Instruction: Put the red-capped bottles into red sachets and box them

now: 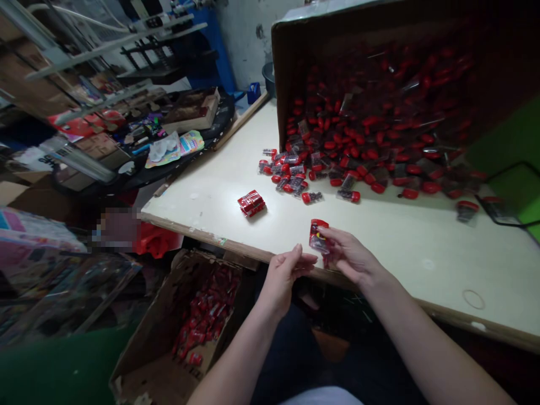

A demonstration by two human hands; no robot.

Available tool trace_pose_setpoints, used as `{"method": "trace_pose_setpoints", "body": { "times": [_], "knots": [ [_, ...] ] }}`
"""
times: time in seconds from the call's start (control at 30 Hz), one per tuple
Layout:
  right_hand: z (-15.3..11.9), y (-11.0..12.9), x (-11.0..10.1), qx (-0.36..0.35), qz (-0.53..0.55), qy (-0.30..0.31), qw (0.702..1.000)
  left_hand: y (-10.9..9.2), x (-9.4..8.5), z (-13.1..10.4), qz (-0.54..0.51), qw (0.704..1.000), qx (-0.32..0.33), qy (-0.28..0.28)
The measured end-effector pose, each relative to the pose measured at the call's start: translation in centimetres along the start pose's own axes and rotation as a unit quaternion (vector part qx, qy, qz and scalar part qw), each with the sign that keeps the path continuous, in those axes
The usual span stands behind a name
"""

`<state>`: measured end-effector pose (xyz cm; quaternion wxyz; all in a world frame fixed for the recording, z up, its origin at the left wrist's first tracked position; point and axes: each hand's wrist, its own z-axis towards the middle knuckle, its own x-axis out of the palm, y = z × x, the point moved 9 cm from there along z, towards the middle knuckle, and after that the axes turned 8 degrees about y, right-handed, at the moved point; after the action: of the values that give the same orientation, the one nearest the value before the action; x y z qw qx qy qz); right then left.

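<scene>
My right hand holds a small clear bottle with a red cap and a dark, partly yellow label near the table's front edge. Its thumb and fingers pinch the bottle's right side. Just left of it is my left hand, its thumb raised and its fingers stretched toward the bottle, with nothing visible in them. A small stack of glossy red printed wrappers lies on the table beyond my left hand. Several loose red-capped clear bottles with dark contents are scattered behind my hands.
A big cardboard box lies open toward me, spilling red-capped bottles onto the white table. Below the table's left front edge, another cardboard box contains red-wrapped pieces. A rubber band lies at right. Machinery and a cluttered round table stand left.
</scene>
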<state>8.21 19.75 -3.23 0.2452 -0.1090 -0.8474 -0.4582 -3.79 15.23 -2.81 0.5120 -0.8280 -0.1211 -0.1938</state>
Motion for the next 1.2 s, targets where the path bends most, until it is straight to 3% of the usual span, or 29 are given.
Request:
{"method": "trace_pose_setpoints", "body": {
  "times": [0.17,0.43,0.57,0.8,1.2],
  "knots": [
    [-0.9,-1.6,-1.1,0.025,0.114,-0.04,0.992,-1.4,-0.4,-0.6,0.073,0.994,0.079,-0.031],
    [-1.6,-2.8,-0.4,0.033,0.249,-0.024,0.968,-2.8,1.6,-1.2,0.178,0.967,0.176,-0.048],
    [-2.0,-3.2,0.0,0.031,0.259,0.003,0.965,-3.4,2.2,-1.8,0.215,0.952,0.211,-0.06],
    [-2.0,-3.4,-0.4,0.009,0.253,0.01,0.967,-3.3,2.0,-2.2,0.26,0.94,0.211,-0.07],
    [-2.5,-3.6,-0.8,0.018,0.25,-0.019,0.968,-1.8,1.6,-0.6,0.274,0.946,0.169,-0.023]
  ]
}}
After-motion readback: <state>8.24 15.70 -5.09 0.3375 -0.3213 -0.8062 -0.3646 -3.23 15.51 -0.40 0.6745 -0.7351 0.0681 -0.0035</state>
